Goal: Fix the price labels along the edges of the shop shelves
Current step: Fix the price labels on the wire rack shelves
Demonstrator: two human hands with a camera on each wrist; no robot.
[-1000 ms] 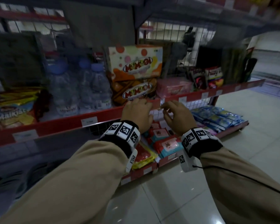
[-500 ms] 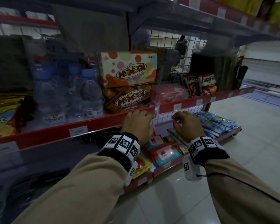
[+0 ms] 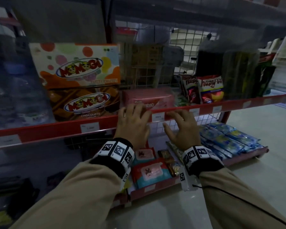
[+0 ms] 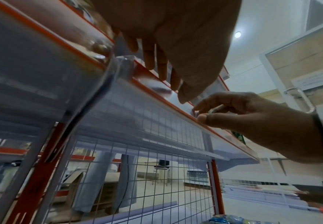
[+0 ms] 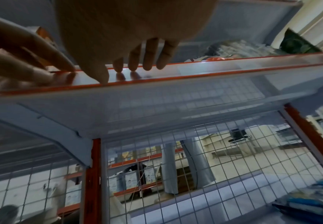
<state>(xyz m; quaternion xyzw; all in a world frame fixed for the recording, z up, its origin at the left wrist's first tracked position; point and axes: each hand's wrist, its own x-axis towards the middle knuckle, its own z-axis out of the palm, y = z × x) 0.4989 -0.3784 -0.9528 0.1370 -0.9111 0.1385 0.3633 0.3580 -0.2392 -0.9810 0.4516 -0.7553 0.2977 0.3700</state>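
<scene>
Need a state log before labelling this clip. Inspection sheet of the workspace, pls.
Surface: red shelf edge with a clear label strip; wire mesh behind.
Job's things: price label on the edge between the hands; more labels along it.
Clutter: Momogi boxes, pink pack, snack bags, water bottles; wipes packs and blue packets on the lower shelf.
Grippers: left hand fingers spread over the edge; right hand fingertips on the strip, thumb at its lower edge; neither holds anything.
Cables: black cable along the right sleeve.
Surroundings: tiled floor; upper shelf overhead.
</scene>
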